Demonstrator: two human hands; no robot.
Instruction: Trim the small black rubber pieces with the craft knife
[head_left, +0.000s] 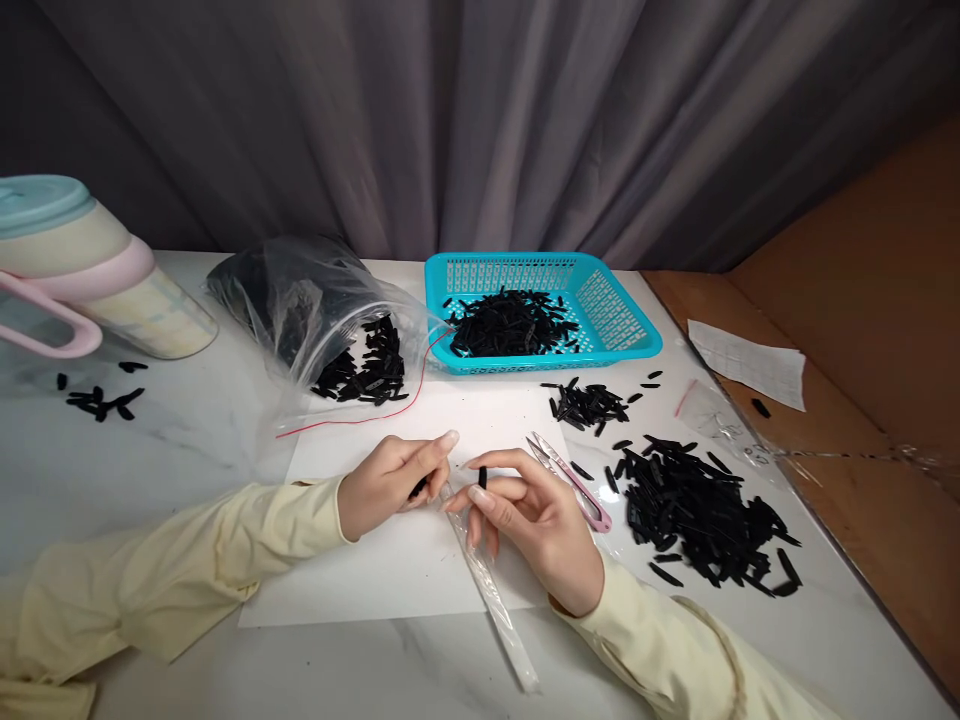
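Above the sheet of white paper [360, 580], my left hand [397, 482] is closed with its thumb on top, and some small black strips [418, 487] show between its curled fingers. My right hand [532, 515] pinches one small black strip [482, 478] upright between thumb and fingers. Under the hands, a narrow clear plastic sleeve [495, 610] runs toward the near edge; whether either hand touches it I cannot tell. Pink-handled thread snips [574, 480] lie just beyond my right hand, blades pointing away.
A blue plastic basket [645, 345] holds many black strips. Left of it, a clear zip bag [300, 320] spills more. Loose piles lie at right [705, 515] and behind the snips [589, 405]. A tumbler [112, 270] stands at far left; a small bag [724, 425] lies at right.
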